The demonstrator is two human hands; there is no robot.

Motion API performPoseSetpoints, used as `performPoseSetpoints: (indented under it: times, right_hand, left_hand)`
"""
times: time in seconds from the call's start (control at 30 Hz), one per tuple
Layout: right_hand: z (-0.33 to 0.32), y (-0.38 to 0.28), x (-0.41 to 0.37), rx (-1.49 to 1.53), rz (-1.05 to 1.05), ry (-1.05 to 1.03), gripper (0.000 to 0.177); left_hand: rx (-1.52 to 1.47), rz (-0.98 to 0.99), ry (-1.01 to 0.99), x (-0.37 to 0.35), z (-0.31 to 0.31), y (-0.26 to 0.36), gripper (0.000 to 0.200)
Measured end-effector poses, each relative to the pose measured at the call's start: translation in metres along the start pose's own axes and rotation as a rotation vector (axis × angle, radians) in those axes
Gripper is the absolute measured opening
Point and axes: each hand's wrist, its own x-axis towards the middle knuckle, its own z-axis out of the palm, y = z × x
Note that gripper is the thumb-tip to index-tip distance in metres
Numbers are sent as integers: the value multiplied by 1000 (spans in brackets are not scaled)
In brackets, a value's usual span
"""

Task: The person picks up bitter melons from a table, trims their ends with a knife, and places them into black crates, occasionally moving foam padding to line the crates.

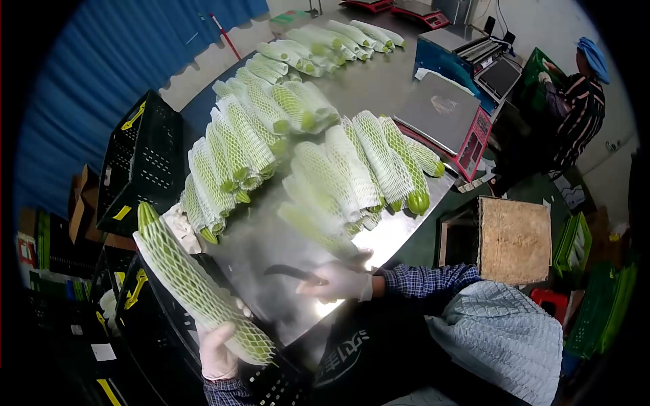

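My gloved left hand is closed around the lower part of a long green gourd in a white foam net sleeve. The gourd tilts up to the left, its bare green end sticking out of the net. In my gloved right hand is a knife with a dark curved blade pointing left, held over the metal table. Beyond my right hand lies a row of netted gourds, partly blurred. A second pile of netted gourds is farther left.
A black crate stands left of the table, with more black crates below. A red scale and a wrapping machine are at the right. A person in a blue cap handles a green crate. A wooden-topped stool stands nearby.
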Motion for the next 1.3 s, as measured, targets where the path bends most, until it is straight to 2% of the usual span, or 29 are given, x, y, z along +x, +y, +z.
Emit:
performPoseSetpoints:
  times: [0.1, 0.2, 0.23, 0.27, 0.33, 0.4, 0.43, 0.5, 0.63, 0.77, 0.83, 0.87, 0.93, 0.97, 1.0, 1.07, 1.1, 1.13, 1.2, 1.27, 1.3]
  right_hand:
    - [-2, 3, 9, -39, -28, 20, 30]
    - [-3, -13, 18, -12, -147, 152, 29]
    - [-9, -25, 19, -74, -223, 182, 28]
    - [-13, -24, 27, -27, -416, 222, 29]
    - [-15, -65, 31, 26, -569, 296, 31]
    - [-11, -110, 26, 146, -619, 278, 40]
    - [-8, -118, 31, 104, -740, 315, 45]
    - [4, -140, 38, 79, -831, 279, 55]
    - [27, -163, 50, -69, -1059, 221, 70]
    - [43, -165, 55, -294, -1068, 363, 80]
    - [45, -163, 64, -445, -1205, 496, 73]
    - [46, -162, 68, -517, -1269, 574, 69]
    - [46, -160, 60, -628, -1197, 630, 63]
    - [47, -159, 60, -602, -1196, 614, 54]
    - [48, -159, 59, -576, -1194, 599, 45]
    - [45, -155, 67, -586, -1349, 589, 39]
    - [46, -153, 66, -565, -1344, 580, 31]
    - [47, -150, 71, -539, -1440, 560, 34]
    - [46, -153, 65, -584, -1448, 345, 36]
    - [48, -148, 66, -647, -1374, 100, 43]
    - [47, -145, 65, -684, -1339, -30, 47]
  left_hand:
    - [98, 12, 43, -2, 4, 0, 67]
    - [197, 28, 42, 0, 0, -3, 72]
    - [224, 6, 25, 0, 3, 1, 74]
    - [253, -35, -12, -1, 13, 9, 71]
    - [272, -24, -29, 0, 10, 8, 66]
    - [331, 15, -56, 6, 7, 6, 61]
    - [330, 5, -80, 7, -4, 1, 60]
    - [323, 30, -104, 10, -10, -2, 60]
    - [335, 85, -97, 8, -10, 1, 58]
    - [307, 91, -51, 8, -9, 5, 56]
    - [274, 150, -24, 9, -11, 2, 57]
    - [349, 196, 24, 11, -14, 0, 63]
    - [566, 271, 140, 15, -23, -4, 79]
    - [410, 364, 115, 17, -22, -6, 75]
    - [551, 365, 183, 19, -30, -10, 74]
    - [488, 454, 228, 25, -34, -18, 73]
    - [511, 442, 249, 26, -35, -19, 73]
    - [564, 452, 282, 25, -32, -17, 73]
    - [669, 466, 343, 25, -26, -16, 71]
    - [767, 526, 353, 27, -31, -20, 71]
    - [804, 486, 408, 31, -33, -24, 70]
